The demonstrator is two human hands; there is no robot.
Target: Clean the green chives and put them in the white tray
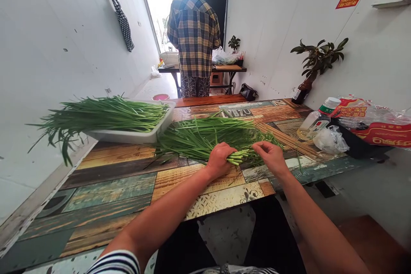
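Note:
My left hand (221, 157) is wrapped round a bunch of garlic chives (239, 156), whose pale cut stems stick out to the right of the fist. Just right of those stems, my right hand (271, 157) has its thumb and fingertips pinched together; what is between them, if anything, is too small to make out. Behind both hands lies a loose heap of garlic chives (205, 133) on the patterned table (125, 184), with green scraps at its right end. More chives (112, 113) fill a white plastic tray (141, 138) on the left, their leaves hanging over its edge.
Thin bamboo sticks (290, 139) lie right of the heap. Beyond them are a plastic bottle (317, 117), a crumpled clear bag (330, 140), red packaging (379, 126) and a brown bottle (302, 90) holding leafy twigs. A person in a plaid shirt (195, 34) stands at a far table.

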